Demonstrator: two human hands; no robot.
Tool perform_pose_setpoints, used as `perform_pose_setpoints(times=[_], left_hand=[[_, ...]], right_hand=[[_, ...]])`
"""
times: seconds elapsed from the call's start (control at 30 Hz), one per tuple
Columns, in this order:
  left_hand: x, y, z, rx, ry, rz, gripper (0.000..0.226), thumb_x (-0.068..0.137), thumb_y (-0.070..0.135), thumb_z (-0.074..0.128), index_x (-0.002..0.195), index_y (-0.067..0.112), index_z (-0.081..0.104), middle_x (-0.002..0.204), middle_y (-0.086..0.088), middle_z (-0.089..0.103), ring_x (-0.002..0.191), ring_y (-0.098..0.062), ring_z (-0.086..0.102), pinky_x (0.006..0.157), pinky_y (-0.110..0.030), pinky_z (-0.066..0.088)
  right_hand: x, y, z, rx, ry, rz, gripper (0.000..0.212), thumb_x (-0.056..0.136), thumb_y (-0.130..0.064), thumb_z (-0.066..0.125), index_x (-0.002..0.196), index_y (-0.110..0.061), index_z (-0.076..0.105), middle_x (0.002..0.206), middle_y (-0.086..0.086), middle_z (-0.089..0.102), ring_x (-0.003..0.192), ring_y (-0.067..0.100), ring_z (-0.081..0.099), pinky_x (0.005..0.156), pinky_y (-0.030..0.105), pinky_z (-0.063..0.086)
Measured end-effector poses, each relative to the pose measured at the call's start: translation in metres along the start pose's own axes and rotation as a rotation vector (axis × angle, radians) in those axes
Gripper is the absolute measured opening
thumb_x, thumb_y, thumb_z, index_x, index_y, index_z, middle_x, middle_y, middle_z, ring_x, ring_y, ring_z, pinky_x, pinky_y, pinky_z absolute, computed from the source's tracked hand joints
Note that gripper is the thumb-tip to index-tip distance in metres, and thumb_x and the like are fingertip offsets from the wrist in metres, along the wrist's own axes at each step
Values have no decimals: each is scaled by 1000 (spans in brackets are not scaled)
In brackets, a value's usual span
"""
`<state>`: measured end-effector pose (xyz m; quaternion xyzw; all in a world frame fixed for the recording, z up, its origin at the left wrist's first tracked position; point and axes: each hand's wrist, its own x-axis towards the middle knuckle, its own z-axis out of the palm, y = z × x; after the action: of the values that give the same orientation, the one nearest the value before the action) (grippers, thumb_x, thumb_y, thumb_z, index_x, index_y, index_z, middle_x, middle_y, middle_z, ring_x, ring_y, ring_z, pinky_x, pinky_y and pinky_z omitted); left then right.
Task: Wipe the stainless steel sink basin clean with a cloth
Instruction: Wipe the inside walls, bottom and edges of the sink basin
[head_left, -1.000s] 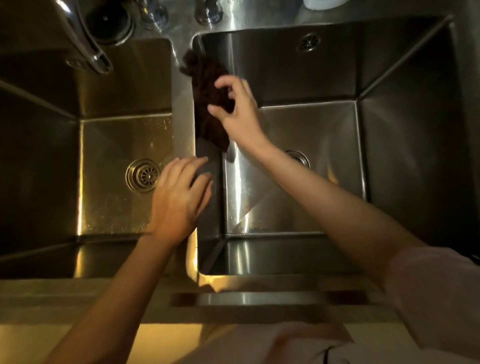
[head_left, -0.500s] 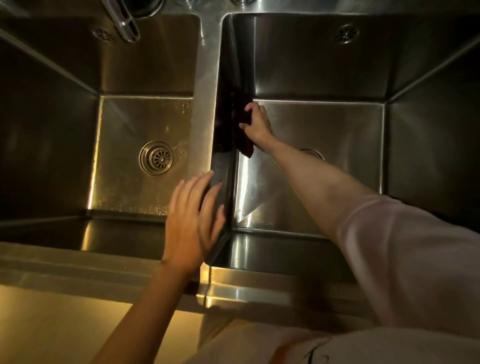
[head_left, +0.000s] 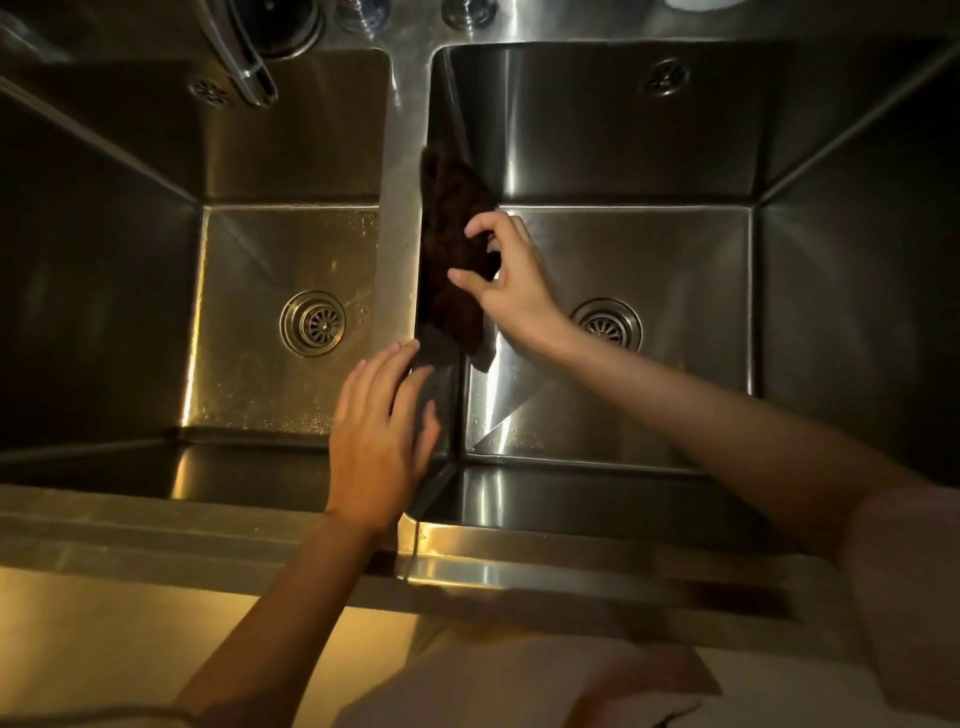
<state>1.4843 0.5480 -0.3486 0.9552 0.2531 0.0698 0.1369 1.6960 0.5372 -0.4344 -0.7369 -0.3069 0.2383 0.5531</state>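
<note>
A double stainless steel sink fills the view. In the right basin (head_left: 675, 270) a dark brown cloth (head_left: 452, 244) lies flat against the left inner wall, just below the divider (head_left: 402, 218). My right hand (head_left: 511, 286) holds the cloth against that wall with curled fingers and thumb. My left hand (head_left: 382, 441) rests flat with straight fingers on the near end of the divider. The right basin's drain (head_left: 607, 323) shows just right of my right wrist.
The left basin (head_left: 280, 312) has its own drain (head_left: 313, 323) and water drops on its floor. A tap spout (head_left: 244, 57) hangs over its back. An overflow hole (head_left: 666, 77) sits in the right basin's back wall. The front rim (head_left: 519, 551) runs below.
My right hand and the cloth have come back up the divider wall from the basin floor. My left hand stays on the divider.
</note>
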Motion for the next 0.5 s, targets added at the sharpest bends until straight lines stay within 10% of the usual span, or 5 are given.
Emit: perform_pose_setpoints(times=[0.5], left_hand=[[-1, -2, 1, -27, -15, -7, 34, 91, 19, 48, 115, 0, 62, 137, -20, 51, 132, -31, 42, 105, -54, 39]], right_hand=[[29, 93, 39, -372, -257, 278, 37, 78, -4, 63, 109, -11, 44, 121, 10, 41, 111, 23, 46, 89, 23, 37]])
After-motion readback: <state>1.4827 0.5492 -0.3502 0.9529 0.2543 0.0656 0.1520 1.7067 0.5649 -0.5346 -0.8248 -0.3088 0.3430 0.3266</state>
